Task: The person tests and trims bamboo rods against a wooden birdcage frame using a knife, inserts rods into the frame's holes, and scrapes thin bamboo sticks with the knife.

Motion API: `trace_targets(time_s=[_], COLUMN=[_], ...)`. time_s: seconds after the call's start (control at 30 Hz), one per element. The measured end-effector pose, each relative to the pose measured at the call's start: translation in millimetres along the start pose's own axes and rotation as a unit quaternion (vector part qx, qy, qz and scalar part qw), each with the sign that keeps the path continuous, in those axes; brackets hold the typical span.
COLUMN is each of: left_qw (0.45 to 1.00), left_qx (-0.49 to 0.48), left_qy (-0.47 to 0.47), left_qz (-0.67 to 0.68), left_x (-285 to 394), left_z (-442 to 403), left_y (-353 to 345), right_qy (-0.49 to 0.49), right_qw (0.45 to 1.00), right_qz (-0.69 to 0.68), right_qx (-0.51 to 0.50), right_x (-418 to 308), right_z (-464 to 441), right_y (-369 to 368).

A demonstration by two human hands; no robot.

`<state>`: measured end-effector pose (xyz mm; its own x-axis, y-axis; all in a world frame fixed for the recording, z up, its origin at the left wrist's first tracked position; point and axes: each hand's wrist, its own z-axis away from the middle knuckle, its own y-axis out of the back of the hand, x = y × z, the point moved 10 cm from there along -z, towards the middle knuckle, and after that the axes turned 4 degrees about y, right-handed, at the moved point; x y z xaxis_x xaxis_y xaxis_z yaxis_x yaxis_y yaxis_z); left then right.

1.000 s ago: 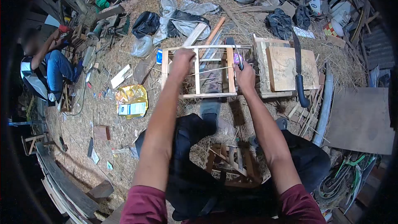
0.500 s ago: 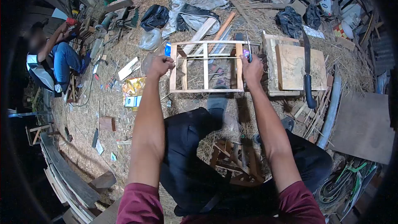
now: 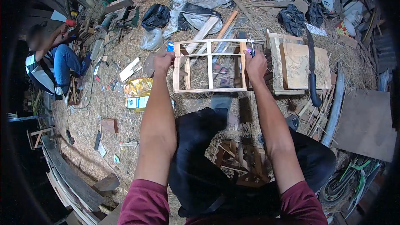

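Has an open, box-like frame of pale wooden slats (image 3: 210,68) straight ahead, beyond the knees. Grips a slim tool with a thin upright blade and dark handle (image 3: 252,52) in the right hand (image 3: 256,64), beside the frame's right upright. Holds the left hand (image 3: 163,61) well apart from it, just outside the frame's left upright, with fingers curled; cannot tell whether closed on the thin pale strip (image 3: 227,53) across the frame. Seen right of the frame: a thick pale wooden block (image 3: 298,68) with a long dark-bladed, black-handled knife (image 3: 314,91) across it. Seen below-left of the frame: a shiny gold packet (image 3: 139,86).
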<state>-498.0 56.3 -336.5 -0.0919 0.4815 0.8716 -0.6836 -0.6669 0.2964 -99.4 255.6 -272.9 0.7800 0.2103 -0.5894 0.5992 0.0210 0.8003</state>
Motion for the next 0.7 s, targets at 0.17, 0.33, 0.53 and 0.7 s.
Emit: trace_targets(time_s=[0.17,0.33,0.53,0.7], left_qw=[0.985,0.979,0.954,0.971], left_qx=[0.008,0.005,0.111,0.123], left_qy=[-0.079,-0.090,-0.055,-0.043], left_qz=[-0.151,-0.182,-0.271,-0.199], left_x=[38,11,62,37], left_z=[30,-2,40,16], left_y=[-5,-1,-5,-4], right_qy=[-0.004,0.003,0.041,0.114], right_qw=[1.000,1.000,0.998,0.991], right_qz=[0.005,0.003,-0.040,-0.063], right_qx=[-0.002,0.008,-0.022,0.030], right_x=[-2,1,-4,4], right_z=[-5,-6,-5,-6], right_y=[-5,-9,-12,-17])
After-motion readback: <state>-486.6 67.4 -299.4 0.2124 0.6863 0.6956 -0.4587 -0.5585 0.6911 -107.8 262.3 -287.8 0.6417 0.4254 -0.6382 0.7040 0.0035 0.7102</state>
